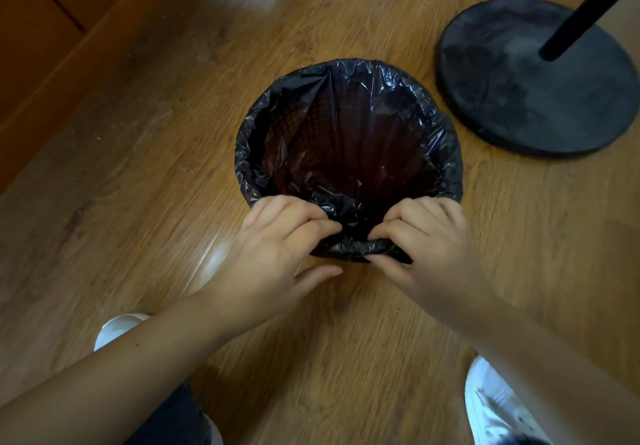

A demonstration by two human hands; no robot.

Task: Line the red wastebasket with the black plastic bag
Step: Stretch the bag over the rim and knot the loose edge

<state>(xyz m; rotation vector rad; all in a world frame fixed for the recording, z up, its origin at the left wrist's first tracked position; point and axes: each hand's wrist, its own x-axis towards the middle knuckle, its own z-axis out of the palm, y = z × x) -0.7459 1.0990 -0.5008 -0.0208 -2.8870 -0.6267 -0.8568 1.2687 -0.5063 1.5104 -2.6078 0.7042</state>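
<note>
The black plastic bag lies inside the wastebasket and its edge is folded down over the whole rim. The wastebasket itself is hidden except for a dark red mesh pattern showing through the thin plastic inside. At the near side of the rim a bunched flap of the bag sticks out toward me. My left hand pinches the left end of that flap with curled fingers. My right hand pinches its right end between thumb and fingers. Both hands sit just outside the near rim.
The basket stands on a wooden floor. A round black stand base with a black pole sits close to its right, far side. My white shoes are near the bottom edge. A wooden cabinet front runs along the upper left.
</note>
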